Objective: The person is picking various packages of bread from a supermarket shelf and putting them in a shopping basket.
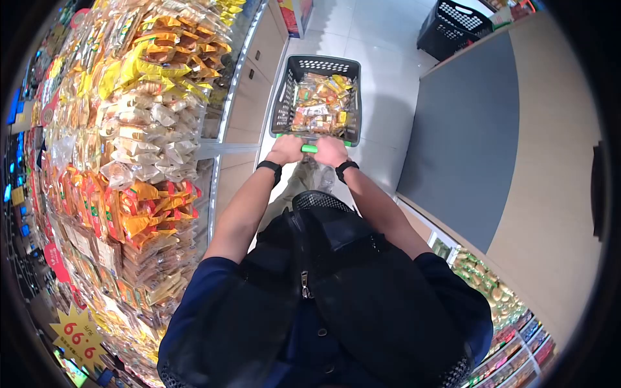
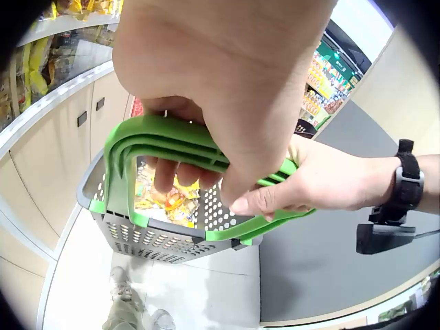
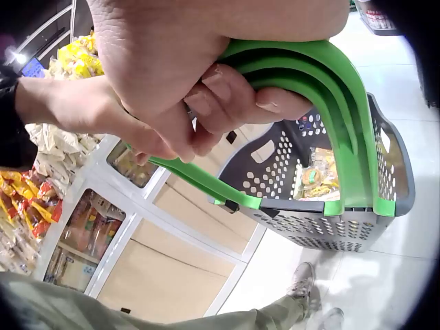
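The green handle (image 1: 310, 149) of a grey perforated basket (image 1: 323, 59) is gripped by both hands: the left hand (image 1: 286, 150) and the right hand (image 1: 330, 152) are set side by side, fingers curled round the bar, with a short green stretch left uncovered between them. The basket is held in front of the person, just beyond the hands and below them, and the handle is raised from its near rim. Packets (image 1: 320, 107) are heaped inside it, mostly in orange and yellow wrappers.

Pale tiled floor (image 1: 381, 90) is seen beneath — whether it is touched by the basket's base cannot be told. On the left, a shop display (image 1: 155, 123) is piled with bagged goods, and pale cabinets (image 1: 242, 116) are set along its foot. A star-shaped sign (image 1: 77, 336) is marked with large red sixes. On the right, the aisle is bordered by a wood-toned unit with a grey panel (image 1: 466, 129).

One basket is held, and a second, black basket (image 1: 456, 26) is placed on the floor at the far right. Two dark wristbands (image 1: 270, 169) are worn, one on each wrist. Two shoes (image 2: 120, 282) are shown below — the overlapping packets cannot be counted.
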Demonstrator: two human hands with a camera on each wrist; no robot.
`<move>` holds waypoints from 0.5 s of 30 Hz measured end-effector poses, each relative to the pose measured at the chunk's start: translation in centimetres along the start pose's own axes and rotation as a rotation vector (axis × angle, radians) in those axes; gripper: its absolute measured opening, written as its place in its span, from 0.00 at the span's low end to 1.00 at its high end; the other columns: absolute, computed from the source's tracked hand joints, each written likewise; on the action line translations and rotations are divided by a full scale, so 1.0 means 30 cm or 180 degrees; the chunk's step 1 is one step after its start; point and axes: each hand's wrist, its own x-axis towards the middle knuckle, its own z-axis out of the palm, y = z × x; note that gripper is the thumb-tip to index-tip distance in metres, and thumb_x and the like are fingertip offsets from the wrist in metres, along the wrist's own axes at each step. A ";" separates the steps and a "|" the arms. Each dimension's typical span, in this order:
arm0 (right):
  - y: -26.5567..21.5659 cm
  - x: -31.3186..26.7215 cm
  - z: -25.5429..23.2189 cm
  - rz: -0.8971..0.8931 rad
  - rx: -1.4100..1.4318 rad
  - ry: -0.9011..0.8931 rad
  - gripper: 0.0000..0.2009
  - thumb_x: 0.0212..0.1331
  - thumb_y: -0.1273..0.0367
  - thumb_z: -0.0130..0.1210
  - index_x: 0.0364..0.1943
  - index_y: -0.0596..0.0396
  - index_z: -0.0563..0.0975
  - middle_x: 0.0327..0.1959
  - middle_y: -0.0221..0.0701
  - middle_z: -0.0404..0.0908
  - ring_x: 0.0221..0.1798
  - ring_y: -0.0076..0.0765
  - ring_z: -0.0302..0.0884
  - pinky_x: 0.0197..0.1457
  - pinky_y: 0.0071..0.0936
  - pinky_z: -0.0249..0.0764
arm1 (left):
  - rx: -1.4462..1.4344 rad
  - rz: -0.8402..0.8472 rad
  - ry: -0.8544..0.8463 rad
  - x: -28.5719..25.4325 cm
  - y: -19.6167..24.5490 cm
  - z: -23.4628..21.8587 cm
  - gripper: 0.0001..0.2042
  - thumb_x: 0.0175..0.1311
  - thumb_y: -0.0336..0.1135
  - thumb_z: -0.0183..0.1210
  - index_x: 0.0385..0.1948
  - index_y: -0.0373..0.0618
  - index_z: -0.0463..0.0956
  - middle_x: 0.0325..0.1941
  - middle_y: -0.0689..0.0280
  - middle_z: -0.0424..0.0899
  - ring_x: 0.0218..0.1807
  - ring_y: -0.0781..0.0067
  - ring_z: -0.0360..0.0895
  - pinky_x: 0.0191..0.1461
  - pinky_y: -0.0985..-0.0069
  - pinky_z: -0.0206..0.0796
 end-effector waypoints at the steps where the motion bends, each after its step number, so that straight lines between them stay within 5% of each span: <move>1: -0.008 -0.023 0.029 0.0057 -0.0128 -0.0056 0.19 0.53 0.48 0.62 0.35 0.47 0.87 0.34 0.42 0.86 0.39 0.51 0.85 0.45 0.46 0.80 | 0.0017 0.0023 -0.0023 -0.010 -0.003 0.032 0.16 0.57 0.45 0.61 0.41 0.46 0.83 0.39 0.51 0.86 0.46 0.49 0.84 0.52 0.58 0.75; 5: -0.062 -0.130 0.111 0.0018 0.0017 -0.0184 0.19 0.55 0.49 0.61 0.36 0.48 0.87 0.34 0.43 0.86 0.40 0.52 0.85 0.46 0.47 0.80 | 0.0052 0.0209 -0.0247 -0.090 -0.034 0.153 0.18 0.53 0.53 0.63 0.39 0.51 0.87 0.38 0.49 0.86 0.45 0.48 0.84 0.52 0.56 0.76; 6: -0.088 -0.170 0.093 0.0033 0.0126 -0.0185 0.12 0.51 0.62 0.59 0.32 0.53 0.86 0.34 0.46 0.86 0.40 0.52 0.85 0.46 0.46 0.80 | -0.0036 0.0241 -0.0261 -0.114 -0.036 0.172 0.18 0.53 0.53 0.63 0.39 0.52 0.87 0.38 0.50 0.86 0.45 0.48 0.84 0.52 0.56 0.76; 15: -0.215 -0.392 0.350 -0.0249 0.0008 0.0122 0.14 0.54 0.53 0.61 0.33 0.45 0.86 0.29 0.44 0.85 0.35 0.54 0.84 0.43 0.49 0.79 | -0.0131 0.0273 -0.0262 -0.376 -0.069 0.398 0.18 0.54 0.54 0.63 0.38 0.55 0.87 0.38 0.51 0.87 0.44 0.49 0.84 0.52 0.58 0.76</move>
